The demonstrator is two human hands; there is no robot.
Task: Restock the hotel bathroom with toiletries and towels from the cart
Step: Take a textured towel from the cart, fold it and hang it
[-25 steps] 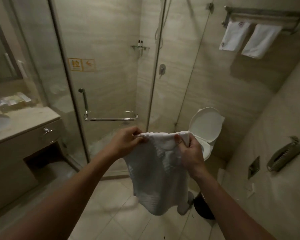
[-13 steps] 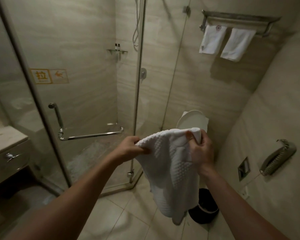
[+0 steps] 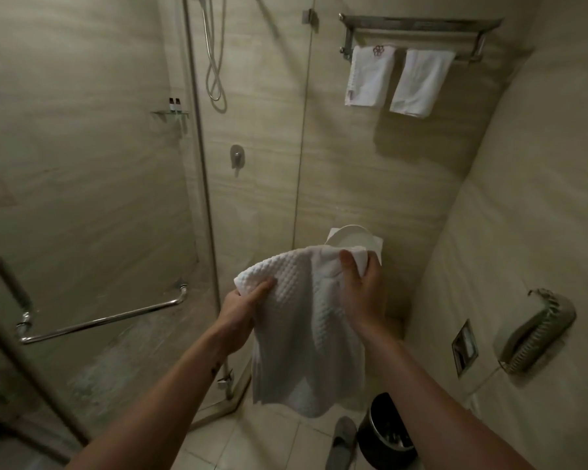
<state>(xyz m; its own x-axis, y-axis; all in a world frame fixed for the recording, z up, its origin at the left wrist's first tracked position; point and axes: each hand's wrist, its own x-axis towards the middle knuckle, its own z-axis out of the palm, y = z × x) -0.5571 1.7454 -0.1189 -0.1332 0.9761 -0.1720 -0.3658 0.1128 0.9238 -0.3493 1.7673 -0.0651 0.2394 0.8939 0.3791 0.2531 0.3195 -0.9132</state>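
A white waffle-textured towel (image 3: 306,337) hangs in front of me, held by its top edge. My left hand (image 3: 241,310) pinches its left corner and my right hand (image 3: 364,293) grips its right corner. High on the far wall a metal towel rack (image 3: 418,27) carries two folded white towels (image 3: 370,76) (image 3: 421,83). Two small toiletry bottles (image 3: 174,105) stand on a glass shelf inside the shower.
The glass shower enclosure (image 3: 82,198) with a chrome handle bar (image 3: 99,322) fills the left. The toilet's raised lid (image 3: 353,240) shows behind the towel. A black bin (image 3: 386,432) stands on the tiled floor. A wall phone (image 3: 537,334) hangs on the right.
The view has swung right and closer to the far wall; the vanity has left the frame. Both hands keep hold of the towel, now raised in front of the toilet.
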